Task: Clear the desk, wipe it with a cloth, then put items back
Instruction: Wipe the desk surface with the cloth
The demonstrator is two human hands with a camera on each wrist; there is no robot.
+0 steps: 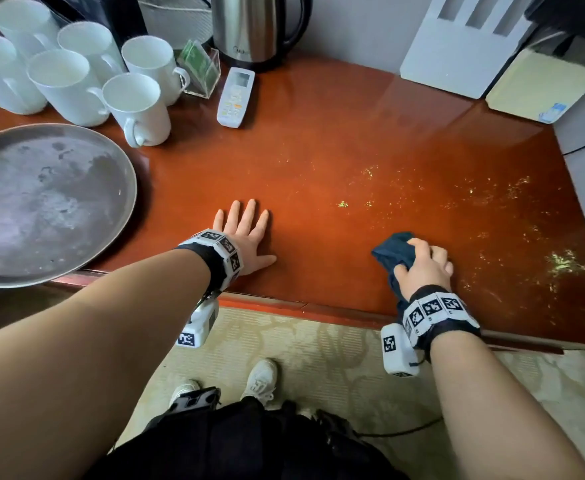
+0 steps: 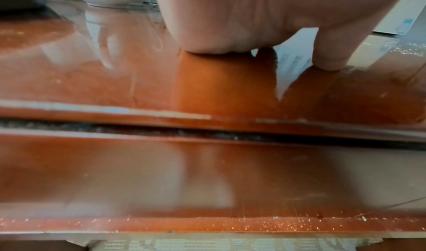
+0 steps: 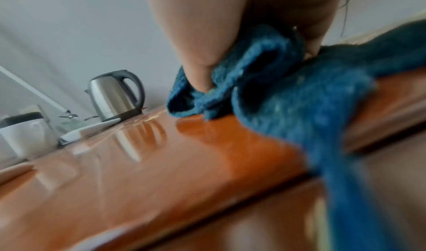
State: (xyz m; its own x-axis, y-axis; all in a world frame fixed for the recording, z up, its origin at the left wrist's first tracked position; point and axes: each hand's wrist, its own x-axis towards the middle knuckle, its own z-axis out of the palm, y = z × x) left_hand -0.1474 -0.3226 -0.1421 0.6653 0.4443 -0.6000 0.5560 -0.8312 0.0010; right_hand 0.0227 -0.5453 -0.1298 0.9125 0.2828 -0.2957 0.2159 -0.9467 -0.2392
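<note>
Beyond the desk's near edge lie a pale patterned carpet [image 1: 318, 344] and two white shoes [image 1: 260, 379].

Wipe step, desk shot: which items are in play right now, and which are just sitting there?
In play:
- right hand gripping the blue cloth
- left hand flat on the desk
- yellowish specks on the desk's right side

Sitting there:
- six white mugs
- metal tray
- remote
- kettle
- clear card holder
</note>
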